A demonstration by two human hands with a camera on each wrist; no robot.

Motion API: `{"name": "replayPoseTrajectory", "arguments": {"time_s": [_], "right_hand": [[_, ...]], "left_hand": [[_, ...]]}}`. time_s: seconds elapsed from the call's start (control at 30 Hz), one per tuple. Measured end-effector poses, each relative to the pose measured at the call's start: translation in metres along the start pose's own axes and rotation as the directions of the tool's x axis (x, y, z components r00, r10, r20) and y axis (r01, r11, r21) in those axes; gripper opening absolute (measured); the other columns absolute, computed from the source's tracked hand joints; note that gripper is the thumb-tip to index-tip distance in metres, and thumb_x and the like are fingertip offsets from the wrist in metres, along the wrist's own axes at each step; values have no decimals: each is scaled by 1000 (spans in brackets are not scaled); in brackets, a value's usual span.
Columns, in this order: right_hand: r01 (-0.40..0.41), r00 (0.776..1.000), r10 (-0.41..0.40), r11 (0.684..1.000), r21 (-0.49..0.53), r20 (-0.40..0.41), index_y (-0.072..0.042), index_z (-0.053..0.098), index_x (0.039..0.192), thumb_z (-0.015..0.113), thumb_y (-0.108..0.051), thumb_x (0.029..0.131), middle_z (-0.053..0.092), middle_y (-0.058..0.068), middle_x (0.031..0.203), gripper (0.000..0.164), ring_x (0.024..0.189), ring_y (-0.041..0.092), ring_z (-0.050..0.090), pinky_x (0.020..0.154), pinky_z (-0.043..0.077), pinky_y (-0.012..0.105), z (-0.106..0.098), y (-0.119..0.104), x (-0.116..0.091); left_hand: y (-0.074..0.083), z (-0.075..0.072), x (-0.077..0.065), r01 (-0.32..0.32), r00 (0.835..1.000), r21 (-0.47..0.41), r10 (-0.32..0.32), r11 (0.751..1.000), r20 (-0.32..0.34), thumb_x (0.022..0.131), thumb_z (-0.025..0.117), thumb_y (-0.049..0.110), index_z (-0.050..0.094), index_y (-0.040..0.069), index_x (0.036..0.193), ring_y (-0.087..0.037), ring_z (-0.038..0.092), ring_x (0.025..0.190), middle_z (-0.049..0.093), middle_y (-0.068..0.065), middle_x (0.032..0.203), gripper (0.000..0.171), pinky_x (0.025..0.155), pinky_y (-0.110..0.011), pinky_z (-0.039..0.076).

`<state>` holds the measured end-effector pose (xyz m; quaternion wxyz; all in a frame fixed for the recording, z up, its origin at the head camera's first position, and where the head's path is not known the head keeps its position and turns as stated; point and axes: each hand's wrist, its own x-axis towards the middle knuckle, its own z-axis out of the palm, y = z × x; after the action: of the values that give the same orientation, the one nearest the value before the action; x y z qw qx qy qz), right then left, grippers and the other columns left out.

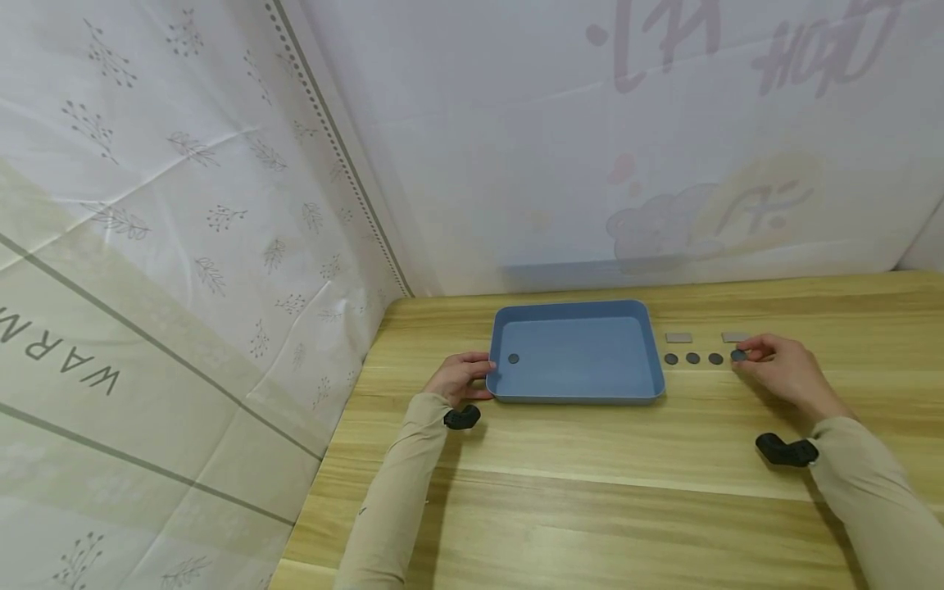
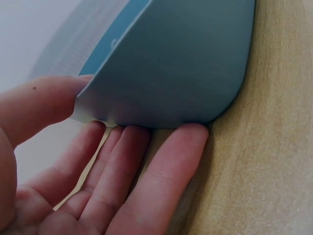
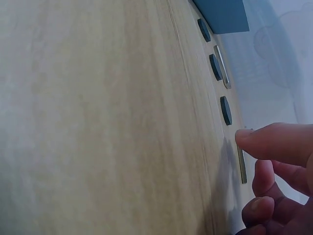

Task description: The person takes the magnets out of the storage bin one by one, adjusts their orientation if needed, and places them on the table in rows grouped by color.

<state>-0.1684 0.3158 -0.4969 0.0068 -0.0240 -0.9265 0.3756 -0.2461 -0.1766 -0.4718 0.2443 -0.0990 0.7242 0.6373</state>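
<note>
My left hand grips the left end of a shallow blue tray. In the left wrist view the thumb lies over the rim and the fingertips press the lower part of the outer wall. One dark round disc lies inside the tray, near that end. To the right of the tray, my right hand pinches another dark disc between thumb and finger; the right wrist view hides it. Three similar discs, the nearest to this hand being one disc, sit in a row between hand and tray.
Behind the row lie two flat grey rectangular pieces, a left piece and a right piece, the latter partly behind my right fingers. All stand on a wooden table. Printed cloth hangs along the table's back and left side.
</note>
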Motion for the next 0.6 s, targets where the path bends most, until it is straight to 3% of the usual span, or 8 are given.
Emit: {"name": "replayPoseTrajectory", "arguments": {"time_s": [0.6], "right_hand": [[-12, 997, 15, 999, -38, 69, 6, 59, 117, 65, -30, 92, 63, 20, 100, 44, 87, 26, 56, 70, 39, 30, -1, 7, 6]], "left_hand": [[-1, 0, 1, 2, 1000, 7, -2, 1000, -8, 91, 67, 10, 54, 0, 134, -21, 64, 100, 60, -19, 128, 46, 79, -41, 59]]}}
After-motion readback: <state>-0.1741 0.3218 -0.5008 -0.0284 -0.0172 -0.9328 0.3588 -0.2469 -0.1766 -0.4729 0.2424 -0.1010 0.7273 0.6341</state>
